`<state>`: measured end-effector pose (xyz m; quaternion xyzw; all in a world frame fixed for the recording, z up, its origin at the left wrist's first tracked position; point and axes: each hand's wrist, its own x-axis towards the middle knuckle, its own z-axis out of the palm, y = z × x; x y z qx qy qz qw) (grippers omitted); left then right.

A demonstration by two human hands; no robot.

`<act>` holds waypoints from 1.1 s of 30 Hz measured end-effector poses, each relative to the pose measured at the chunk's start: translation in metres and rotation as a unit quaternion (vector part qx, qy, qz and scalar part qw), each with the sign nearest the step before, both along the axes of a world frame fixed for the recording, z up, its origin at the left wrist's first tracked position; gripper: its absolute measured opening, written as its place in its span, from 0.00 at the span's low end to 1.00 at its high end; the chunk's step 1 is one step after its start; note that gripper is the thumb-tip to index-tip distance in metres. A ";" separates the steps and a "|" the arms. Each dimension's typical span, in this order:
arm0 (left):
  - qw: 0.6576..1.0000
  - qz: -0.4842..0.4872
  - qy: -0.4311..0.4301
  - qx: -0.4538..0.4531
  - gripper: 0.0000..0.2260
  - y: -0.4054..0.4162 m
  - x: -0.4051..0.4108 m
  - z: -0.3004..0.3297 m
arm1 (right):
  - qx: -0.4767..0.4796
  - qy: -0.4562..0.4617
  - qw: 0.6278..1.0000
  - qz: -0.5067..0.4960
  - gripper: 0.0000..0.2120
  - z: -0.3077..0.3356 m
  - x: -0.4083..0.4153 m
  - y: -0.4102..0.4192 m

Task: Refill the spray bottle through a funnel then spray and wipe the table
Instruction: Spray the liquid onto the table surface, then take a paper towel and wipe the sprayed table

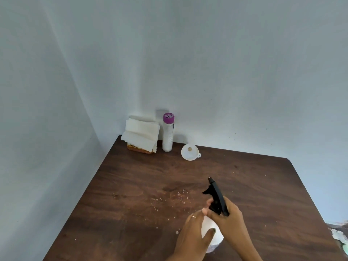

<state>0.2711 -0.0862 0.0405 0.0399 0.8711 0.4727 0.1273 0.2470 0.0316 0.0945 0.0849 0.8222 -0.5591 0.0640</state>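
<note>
A white spray bottle (214, 236) with a black trigger head (216, 196) stands near the front of the dark wooden table (131, 185). My left hand (194, 232) wraps around the bottle's white body. My right hand (229, 215) grips the black trigger head at its collar. A white funnel (190, 152) lies on the table near the back wall, apart from both hands. Crumbs and pale droplets (178, 196) are scattered on the wood just left of the nozzle.
A tall clear bottle with a purple cap (168, 132) stands in the back corner beside a stack of white napkins in a brown holder (141, 137). Walls close the left and back sides. The table's right edge (308, 196) runs diagonally.
</note>
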 end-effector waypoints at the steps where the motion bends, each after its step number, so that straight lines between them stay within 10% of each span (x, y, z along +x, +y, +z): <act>1: 1.000 -0.017 0.004 -0.006 0.29 0.005 -0.012 0.001 | 0.004 0.017 1.000 -0.017 0.11 0.000 -0.013 0.003; 17: 0.997 -0.039 -0.052 0.029 0.39 0.072 -0.241 0.010 | 0.085 0.109 0.990 -0.028 0.09 -0.002 -0.258 0.050; 33: 0.996 -0.026 -0.084 -0.025 0.37 0.074 -0.263 -0.006 | 0.088 0.052 0.995 0.020 0.15 -0.030 -0.304 0.054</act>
